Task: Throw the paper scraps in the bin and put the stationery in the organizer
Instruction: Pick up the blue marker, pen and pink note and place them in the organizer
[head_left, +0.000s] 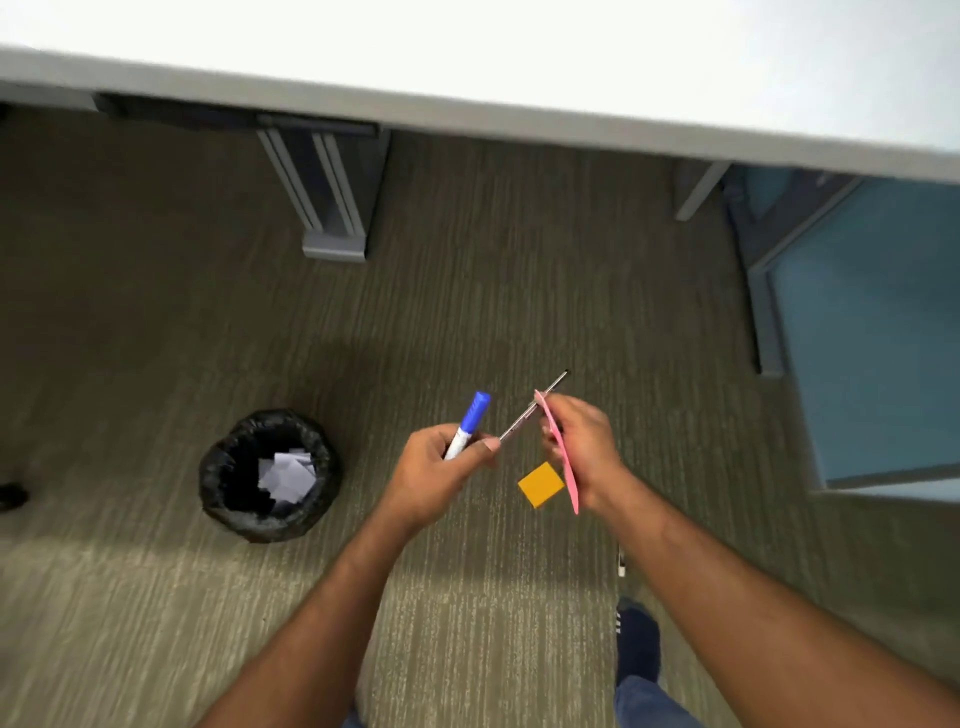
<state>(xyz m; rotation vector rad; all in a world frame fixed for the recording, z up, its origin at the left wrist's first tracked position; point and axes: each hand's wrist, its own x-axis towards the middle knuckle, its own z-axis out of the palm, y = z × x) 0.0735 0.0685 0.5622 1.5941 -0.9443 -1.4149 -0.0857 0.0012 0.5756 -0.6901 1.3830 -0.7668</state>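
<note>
**Both hands full over the carpet, bin at lower left**

We look straight down at olive carpet (156, 322), w/ the white desk (571, 62) edge running across the top of the frame. Our left hand (436, 470), centre frame, is clamped round a blue-capped marker (469, 423), cap pointing up. Its thumb and forefinger also pinch the near end of a thin metallic pen (532, 408), which slants up-right. Our right hand (579, 444), just right of centre, is closed on the pen's mid part and on a pink sheet (563, 462) seen nearly edge-on. The hands sit close together, linked by the pen. A yellow sticky pad (540, 484) shows just below and between them; can't tell if it's held or lying on the floor. The bin (270, 475), black-lined, stands at lower left w/ white paper scraps (287, 474) inside. A small pen-like item (621, 564) lies on the carpet near our dark blue shoe (638, 639), lower right. Organizer isn't in the frame.
</note>
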